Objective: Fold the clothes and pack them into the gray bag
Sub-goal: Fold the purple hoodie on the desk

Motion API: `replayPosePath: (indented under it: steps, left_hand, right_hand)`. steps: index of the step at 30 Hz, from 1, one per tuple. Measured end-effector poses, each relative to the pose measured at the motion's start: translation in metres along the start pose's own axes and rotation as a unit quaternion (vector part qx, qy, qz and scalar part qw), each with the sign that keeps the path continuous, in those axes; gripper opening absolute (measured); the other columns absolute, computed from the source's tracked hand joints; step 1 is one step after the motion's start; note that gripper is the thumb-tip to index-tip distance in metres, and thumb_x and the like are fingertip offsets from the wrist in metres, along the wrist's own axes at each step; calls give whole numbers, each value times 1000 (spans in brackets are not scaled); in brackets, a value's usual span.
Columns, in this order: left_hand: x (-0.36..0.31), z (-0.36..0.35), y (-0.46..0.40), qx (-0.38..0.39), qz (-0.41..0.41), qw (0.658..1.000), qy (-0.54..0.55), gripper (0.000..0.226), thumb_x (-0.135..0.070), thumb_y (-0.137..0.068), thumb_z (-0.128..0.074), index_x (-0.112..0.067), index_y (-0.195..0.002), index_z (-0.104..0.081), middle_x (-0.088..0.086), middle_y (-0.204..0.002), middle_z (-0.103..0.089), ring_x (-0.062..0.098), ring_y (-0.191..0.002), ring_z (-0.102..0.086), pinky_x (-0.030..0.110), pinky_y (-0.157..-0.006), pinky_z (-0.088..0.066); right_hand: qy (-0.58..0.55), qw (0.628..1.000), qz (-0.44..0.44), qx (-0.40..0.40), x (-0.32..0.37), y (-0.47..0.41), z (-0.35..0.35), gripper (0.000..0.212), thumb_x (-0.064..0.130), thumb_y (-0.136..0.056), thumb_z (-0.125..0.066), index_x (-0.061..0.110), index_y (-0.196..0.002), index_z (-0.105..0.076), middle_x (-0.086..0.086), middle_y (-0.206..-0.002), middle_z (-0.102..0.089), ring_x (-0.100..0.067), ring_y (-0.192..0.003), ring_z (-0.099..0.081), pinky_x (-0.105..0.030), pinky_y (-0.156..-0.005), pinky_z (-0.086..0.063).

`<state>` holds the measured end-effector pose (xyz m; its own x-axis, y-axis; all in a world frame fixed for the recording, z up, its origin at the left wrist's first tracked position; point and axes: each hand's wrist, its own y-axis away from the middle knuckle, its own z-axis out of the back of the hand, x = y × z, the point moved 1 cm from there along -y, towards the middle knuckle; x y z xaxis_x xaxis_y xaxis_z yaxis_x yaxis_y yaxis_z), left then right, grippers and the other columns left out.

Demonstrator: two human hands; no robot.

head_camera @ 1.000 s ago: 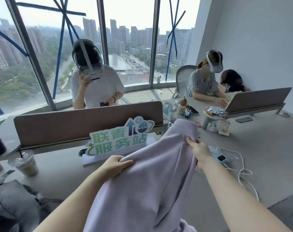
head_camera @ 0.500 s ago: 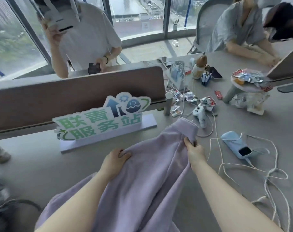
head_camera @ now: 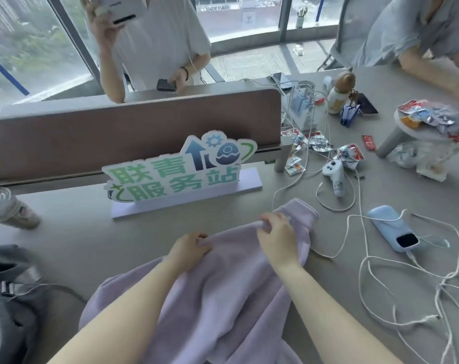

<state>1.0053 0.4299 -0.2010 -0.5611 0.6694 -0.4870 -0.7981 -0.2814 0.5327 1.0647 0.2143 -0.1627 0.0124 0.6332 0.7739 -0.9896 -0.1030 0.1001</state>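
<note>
A lilac fleece garment [head_camera: 223, 292] lies spread on the grey table [head_camera: 73, 248] in front of me, its cuff end pointing away toward the sign. My left hand [head_camera: 189, 248] pinches the cloth's far edge near the middle. My right hand [head_camera: 278, 237] rests on top of the garment close to the cuff, fingers curled into the fabric. The gray bag [head_camera: 10, 306] slumps at the left edge of the table, only partly in view, with a strap and a thin cable across it.
A green-and-white standing sign [head_camera: 176, 169] and a brown desk divider [head_camera: 134, 124] stand just beyond the garment. To the right lie white cables [head_camera: 380, 274], a blue power bank [head_camera: 394, 232], a white controller [head_camera: 334, 177] and snack wrappers. An iced drink cup [head_camera: 10, 208] sits far left. Two people sit opposite.
The garment has come down from the air onto the table. My right hand has shifted from its right edge onto the top near the cuff. The camera has tilted downward.
</note>
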Motion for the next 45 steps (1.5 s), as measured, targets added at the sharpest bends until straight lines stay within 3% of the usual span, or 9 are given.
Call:
replayPosePath:
  steps: [5, 10, 14, 21, 24, 28, 32, 36, 45]
  left_hand:
    - [48, 26, 10, 15, 3, 1000, 27, 37, -20, -97, -46, -17, -133, -56, 8, -129, -62, 25, -105, -61, 30, -91, -46]
    - [116, 46, 29, 106, -5, 989, -99, 48, -37, -89, -60, -27, -136, -53, 1, -137, -57, 23, -122, -55, 30, -100, -44]
    - [162, 53, 44, 118, -21, 965, -235, 86, -50, -71, -70, -40, -147, -30, -2, -143, -48, 27, -127, -50, 39, -102, -44]
    - [170, 55, 47, 120, -86, 973, -179, 39, -39, -68, -65, -22, -103, -62, -1, -103, -68, 24, -95, -63, 30, -77, -48]
    - [170, 77, 49, 201, -59, 978, 10, 43, -40, -58, -69, -17, -94, -68, -2, -86, -67, 16, -77, -61, 29, -70, -48]
    - [195, 88, 54, 159, 20, 980, -115, 29, -32, -70, -63, -17, -95, -65, 4, -96, -69, 22, -87, -63, 30, -72, -48]
    - [202, 77, 61, 120, 30, 980, -155, 40, -26, -70, -60, -17, -109, -61, 5, -105, -67, 25, -93, -61, 29, -74, -49]
    - [209, 81, 69, 111, 43, 989, -91, 44, -43, -70, -68, -18, -106, -63, 1, -100, -65, 20, -90, -60, 29, -72, -47]
    - [208, 68, 116, -40, -17, 986, -161, 54, -34, -84, -54, -30, -137, -40, 6, -132, -48, 34, -121, -45, 41, -96, -42]
  right_hand:
    - [83, 956, 42, 279, 34, 57, -78, 29, 26, -88, -56, 23, -116, -64, -1, -119, -66, -23, -113, -59, -34, -95, -47]
    - [250, 902, -6, 352, 30, 89, -116, 72, 43, -86, -51, 32, -151, -22, 0, -153, -31, -31, -135, -38, -44, -108, -36]
    - [371, 876, -8, 309, 34, 100, -124, 70, 31, -89, -45, 35, -152, -13, 1, -153, -31, -31, -134, -38, -43, -108, -31]
    - [327, 937, 66, 106, 63, 152, -139, 58, 31, -92, -43, 27, -148, -30, 0, -151, -36, -24, -135, -36, -37, -112, -26]
    - [351, 927, 36, 129, 53, 170, -139, 58, 40, -95, -39, 35, -150, -23, -1, -155, -29, -26, -139, -30, -41, -117, -16]
    - [441, 879, 0, 179, 24, 172, -130, 58, 38, -97, -38, 31, -152, -21, 1, -156, -26, -26, -143, -21, -41, -120, -7]
    - [364, 923, 37, 122, 31, 176, -135, 41, 29, -92, -47, 25, -133, -51, 1, -137, -50, -26, -127, -43, -39, -113, -24]
    - [165, 981, 101, -34, 40, 211, -133, 22, 10, -82, -55, 18, -94, -72, 7, -88, -70, -21, -81, -65, -33, -74, -50]
    - [-28, 967, -247, -52, 35, 291, -147, 12, 18, -88, -56, 25, -84, -47, 11, -78, -59, -22, -73, -54, -34, -56, -36]
